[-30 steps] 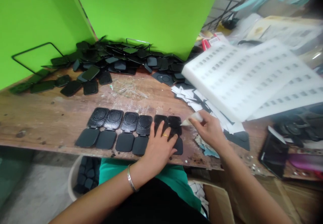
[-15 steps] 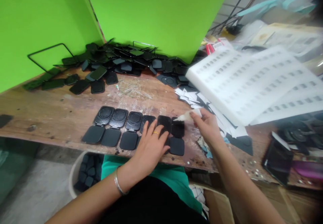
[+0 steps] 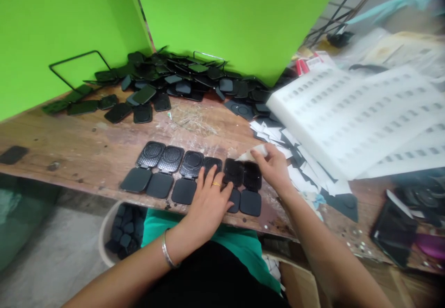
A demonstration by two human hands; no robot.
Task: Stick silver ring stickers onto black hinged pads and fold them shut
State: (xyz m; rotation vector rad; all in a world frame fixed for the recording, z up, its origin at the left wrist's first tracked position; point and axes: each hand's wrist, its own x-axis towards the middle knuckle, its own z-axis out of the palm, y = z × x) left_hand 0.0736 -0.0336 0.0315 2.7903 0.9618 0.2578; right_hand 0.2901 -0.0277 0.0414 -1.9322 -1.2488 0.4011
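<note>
A row of several open black hinged cases (image 3: 174, 171) lies along the front edge of the wooden table (image 3: 69, 146). My left hand (image 3: 208, 201) rests flat on the fourth and fifth cases, fingers spread, a ring on one finger. My right hand (image 3: 274, 166) is just right of the last case (image 3: 252, 187) and pinches a small white glue bottle (image 3: 255, 153), its tip pointing left above the row's right end.
A heap of black cases (image 3: 181, 81) fills the back of the table by the green wall. White foam trays (image 3: 351, 113) lean at the right over white paper pieces (image 3: 274, 134). A bucket of black parts (image 3: 121, 234) stands below the table edge; a cardboard box (image 3: 299, 285) sits by my lap.
The camera has swung so everything sits further right and up. My right hand with the bottle has moved left, closer to the last cases. My left hand stays pressed on the row.
</note>
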